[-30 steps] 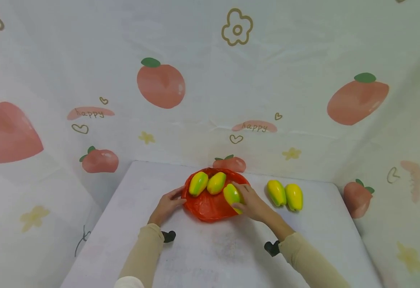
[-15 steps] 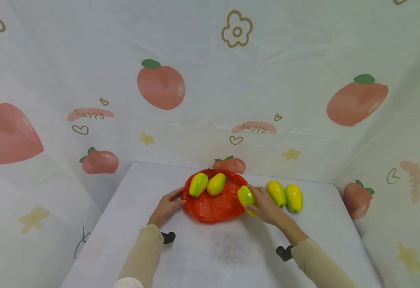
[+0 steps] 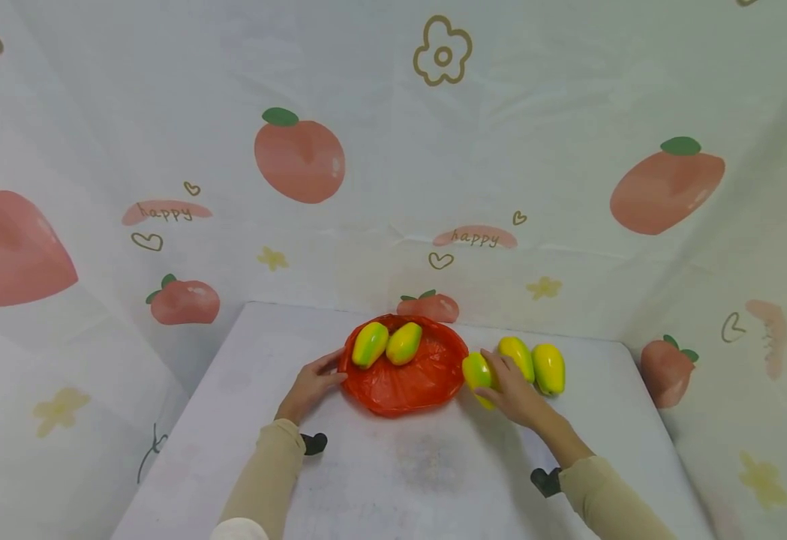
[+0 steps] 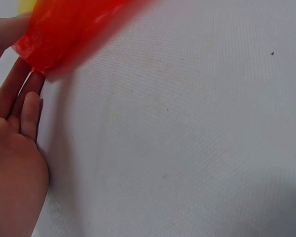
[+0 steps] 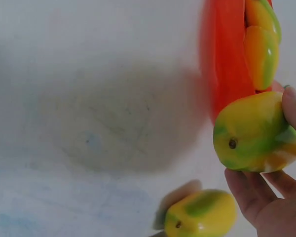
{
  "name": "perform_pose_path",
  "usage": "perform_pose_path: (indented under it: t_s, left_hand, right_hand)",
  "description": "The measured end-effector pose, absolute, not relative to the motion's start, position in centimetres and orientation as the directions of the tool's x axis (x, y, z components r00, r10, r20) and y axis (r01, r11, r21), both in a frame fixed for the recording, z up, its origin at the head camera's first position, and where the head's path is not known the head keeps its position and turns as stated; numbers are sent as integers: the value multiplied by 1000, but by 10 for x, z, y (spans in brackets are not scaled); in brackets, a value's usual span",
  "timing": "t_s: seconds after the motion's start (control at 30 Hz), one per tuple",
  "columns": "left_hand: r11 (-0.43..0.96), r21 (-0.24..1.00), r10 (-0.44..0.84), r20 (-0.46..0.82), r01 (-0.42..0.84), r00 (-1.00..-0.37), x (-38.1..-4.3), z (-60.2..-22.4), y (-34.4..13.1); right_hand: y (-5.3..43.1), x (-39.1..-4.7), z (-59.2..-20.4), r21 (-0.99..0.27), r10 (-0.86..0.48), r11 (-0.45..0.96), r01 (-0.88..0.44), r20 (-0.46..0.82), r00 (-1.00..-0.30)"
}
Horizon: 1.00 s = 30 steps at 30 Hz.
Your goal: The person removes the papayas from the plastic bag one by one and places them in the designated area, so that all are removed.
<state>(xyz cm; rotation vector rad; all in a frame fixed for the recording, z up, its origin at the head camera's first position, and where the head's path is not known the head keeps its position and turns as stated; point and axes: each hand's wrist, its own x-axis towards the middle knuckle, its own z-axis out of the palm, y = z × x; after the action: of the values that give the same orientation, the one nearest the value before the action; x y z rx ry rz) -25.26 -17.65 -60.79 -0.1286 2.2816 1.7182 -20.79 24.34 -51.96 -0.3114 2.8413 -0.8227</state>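
A red plastic bag (image 3: 400,390) sits on the table with its round mouth spread wide. Two yellow-green papayas (image 3: 370,345) lie inside it toward the back. At the bag's left rim my left hand (image 3: 308,388) pinches the plastic, thumb on one side and fingers on the other, as the left wrist view shows. My right hand (image 3: 516,390) grips another papaya (image 5: 256,131) between thumb and fingers, just right of the bag's right rim. Behind and right of that hand are two papayas on the table, the nearer one (image 3: 516,354) partly covered by it and the other (image 3: 548,369) beside it.
The white table (image 3: 420,480) runs back to a patterned cloth wall (image 3: 366,240), with cloth also at both sides. The bag stands close to the rear edge. A dark strap end (image 3: 545,481) hangs at the right wrist.
My right hand has carried its papaya from over the bag's right side out to the right, past the rim. My left hand and the bag stay in place.
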Motion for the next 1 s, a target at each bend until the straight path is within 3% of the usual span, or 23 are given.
perform_pose_path:
  t_s: [1.0]
  left_hand:
    - [304,925,100,-268,-227,-958,-251,-607,-175]
  right_hand:
    - [268,-194,-549,-511,-131,855,-92,-40,-991]
